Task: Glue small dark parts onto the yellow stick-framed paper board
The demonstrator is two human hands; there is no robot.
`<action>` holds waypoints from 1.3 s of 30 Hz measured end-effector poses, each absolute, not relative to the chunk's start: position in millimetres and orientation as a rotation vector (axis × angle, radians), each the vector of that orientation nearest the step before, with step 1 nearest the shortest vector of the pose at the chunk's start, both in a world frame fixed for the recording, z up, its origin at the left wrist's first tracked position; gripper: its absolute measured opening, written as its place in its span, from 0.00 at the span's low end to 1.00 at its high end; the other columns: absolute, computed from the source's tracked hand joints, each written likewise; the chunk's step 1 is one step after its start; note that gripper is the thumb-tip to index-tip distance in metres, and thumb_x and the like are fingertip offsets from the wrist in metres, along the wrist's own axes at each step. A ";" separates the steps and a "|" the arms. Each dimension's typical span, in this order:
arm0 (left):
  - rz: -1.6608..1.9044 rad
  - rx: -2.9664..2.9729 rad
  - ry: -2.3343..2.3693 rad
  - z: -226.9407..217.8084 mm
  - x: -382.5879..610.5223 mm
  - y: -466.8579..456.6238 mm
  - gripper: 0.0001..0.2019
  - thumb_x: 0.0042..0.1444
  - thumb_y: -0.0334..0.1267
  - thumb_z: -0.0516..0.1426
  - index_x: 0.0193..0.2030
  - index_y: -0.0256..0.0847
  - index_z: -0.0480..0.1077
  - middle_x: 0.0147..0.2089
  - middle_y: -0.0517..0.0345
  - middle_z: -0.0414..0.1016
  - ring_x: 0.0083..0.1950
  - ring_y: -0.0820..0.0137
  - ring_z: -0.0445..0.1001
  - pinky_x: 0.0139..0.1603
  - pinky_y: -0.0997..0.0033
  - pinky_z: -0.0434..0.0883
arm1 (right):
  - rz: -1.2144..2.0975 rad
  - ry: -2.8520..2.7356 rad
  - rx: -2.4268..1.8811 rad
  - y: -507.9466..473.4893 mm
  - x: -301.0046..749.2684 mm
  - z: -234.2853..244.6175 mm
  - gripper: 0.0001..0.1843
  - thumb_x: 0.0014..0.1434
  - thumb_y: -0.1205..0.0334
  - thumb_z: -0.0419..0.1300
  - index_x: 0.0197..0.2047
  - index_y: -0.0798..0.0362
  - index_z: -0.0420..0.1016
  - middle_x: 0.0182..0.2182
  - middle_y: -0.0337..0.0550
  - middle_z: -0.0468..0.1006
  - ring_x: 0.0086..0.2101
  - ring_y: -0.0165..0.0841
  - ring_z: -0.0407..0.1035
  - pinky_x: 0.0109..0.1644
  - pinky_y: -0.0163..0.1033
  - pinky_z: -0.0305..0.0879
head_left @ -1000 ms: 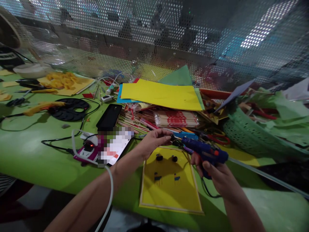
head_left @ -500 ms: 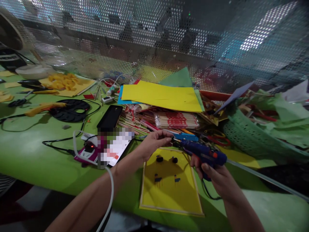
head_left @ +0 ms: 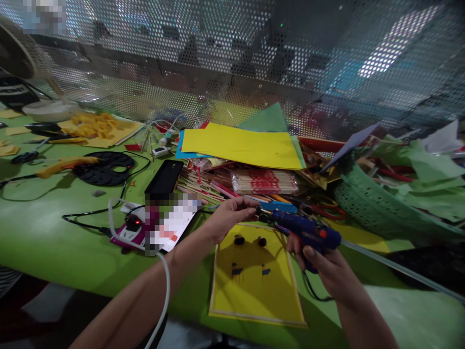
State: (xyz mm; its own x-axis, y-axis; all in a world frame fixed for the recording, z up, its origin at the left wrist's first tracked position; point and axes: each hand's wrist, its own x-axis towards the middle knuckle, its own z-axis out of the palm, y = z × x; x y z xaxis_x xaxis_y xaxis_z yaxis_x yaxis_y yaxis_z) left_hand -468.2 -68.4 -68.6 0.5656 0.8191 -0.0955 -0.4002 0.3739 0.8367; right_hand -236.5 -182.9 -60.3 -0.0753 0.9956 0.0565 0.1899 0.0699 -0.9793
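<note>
My right hand point(head_left: 319, 264) is wrapped round the handle of a dark blue hot glue gun point(head_left: 301, 228), its nozzle pointing left. A long clear glue stick point(head_left: 395, 269) sticks out of the gun's back end. At the nozzle tip, my left hand point(head_left: 234, 213) pinches a small dark piece point(head_left: 259, 211), too small to make out. Below both hands lies a yellow sheet point(head_left: 256, 295) edged with thin wooden sticks. Two round black pieces point(head_left: 239, 240) sit on its upper part, and two small dark blue shapes with thin legs point(head_left: 237, 270) are lower down.
Beyond the hands are packed wooden sticks point(head_left: 265, 182), stacked coloured paper point(head_left: 243, 145) and a black phone point(head_left: 164, 177). A purple power strip point(head_left: 134, 232) with a white cable stands left. A green basket point(head_left: 370, 203) of scraps is at right. A yellow glue gun point(head_left: 69, 166) rests on a black palette point(head_left: 105, 174).
The view has shifted very slightly. Both hands keep the same pose, with the glue gun's tip still at the small dark piece.
</note>
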 end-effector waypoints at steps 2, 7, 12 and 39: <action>0.838 0.873 0.563 -69.1 -468.0 -68.4 0.15 0.45 0.39 0.69 0.39 0.36 0.76 0.37 0.57 0.77 0.35 0.76 0.75 0.44 0.73 0.69 | 1.124 -1.437 -1.255 -182.4 -236.4 -61.0 0.16 0.61 0.47 0.58 0.35 0.52 0.74 0.28 0.42 0.72 0.23 0.29 0.61 0.30 0.37 0.60; 0.822 0.882 0.561 -67.4 -468.7 -68.9 0.16 0.44 0.39 0.69 0.39 0.36 0.76 0.37 0.56 0.78 0.34 0.75 0.75 0.44 0.72 0.70 | 1.112 -1.445 -1.226 -182.1 -235.6 -62.6 0.15 0.63 0.48 0.57 0.37 0.51 0.73 0.24 0.39 0.69 0.25 0.30 0.61 0.31 0.37 0.60; 0.837 0.868 0.557 -65.3 -468.8 -69.1 0.15 0.45 0.39 0.69 0.39 0.36 0.76 0.37 0.56 0.78 0.35 0.75 0.75 0.46 0.72 0.70 | 1.107 -1.430 -1.212 -183.5 -236.5 -60.7 0.16 0.61 0.47 0.58 0.36 0.52 0.74 0.25 0.40 0.70 0.24 0.30 0.61 0.30 0.37 0.60; 0.835 0.822 0.576 -63.2 -468.2 -69.4 0.15 0.43 0.39 0.69 0.37 0.36 0.76 0.36 0.57 0.77 0.34 0.75 0.74 0.44 0.72 0.69 | 1.051 -1.428 -1.296 -182.2 -243.9 -52.2 0.18 0.58 0.45 0.61 0.30 0.51 0.74 0.23 0.41 0.71 0.23 0.31 0.62 0.26 0.36 0.60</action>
State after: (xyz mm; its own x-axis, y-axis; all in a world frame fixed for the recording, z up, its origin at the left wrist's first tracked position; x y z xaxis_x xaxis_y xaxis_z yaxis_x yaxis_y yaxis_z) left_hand -468.2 -69.4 -63.2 0.5544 0.8223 -0.1284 -0.4126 0.4056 0.8156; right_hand -243.9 -182.2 -52.2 -0.0329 0.9963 0.0795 0.2203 0.0848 -0.9717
